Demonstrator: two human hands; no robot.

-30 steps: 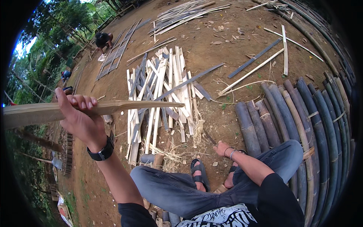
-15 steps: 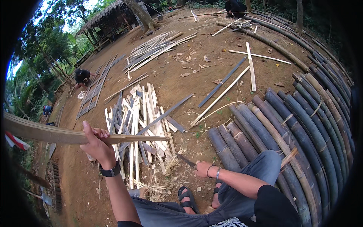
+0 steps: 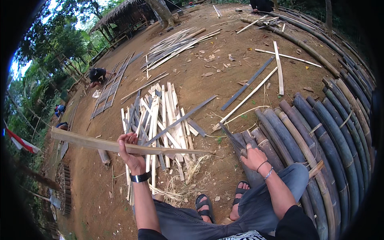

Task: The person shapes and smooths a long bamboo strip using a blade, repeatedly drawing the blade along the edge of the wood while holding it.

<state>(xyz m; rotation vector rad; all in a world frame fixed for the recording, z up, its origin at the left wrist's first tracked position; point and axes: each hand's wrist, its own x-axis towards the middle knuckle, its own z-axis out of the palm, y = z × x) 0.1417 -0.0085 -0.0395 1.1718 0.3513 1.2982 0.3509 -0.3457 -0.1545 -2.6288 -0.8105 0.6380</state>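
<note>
My left hand point(image 3: 131, 154), with a black wristwatch, grips a long pale bamboo slat point(image 3: 88, 143) held level above the ground; its tapered end points right. My right hand point(image 3: 254, 157), with thin bracelets on the wrist, is closed on the handle of a dark-bladed knife point(image 3: 231, 139) whose blade points up and left, close to the slat's tip. Beyond the slat a pile of split bamboo strips point(image 3: 160, 120) lies on the dirt. My knees and sandalled feet point(image 3: 204, 206) are at the bottom.
A row of dark whole bamboo poles point(image 3: 320, 128) lies along the right. Loose slats point(image 3: 256, 80) and another strip pile point(image 3: 176, 44) are scattered further off. A person point(image 3: 97, 75) crouches at a slat panel at left. A thatched hut point(image 3: 128, 14) stands at the back.
The slat has dropped lower and shifted right with my left hand. My right hand has come up from my knee with the knife, toward the slat's tip. The view has tilted upward.
</note>
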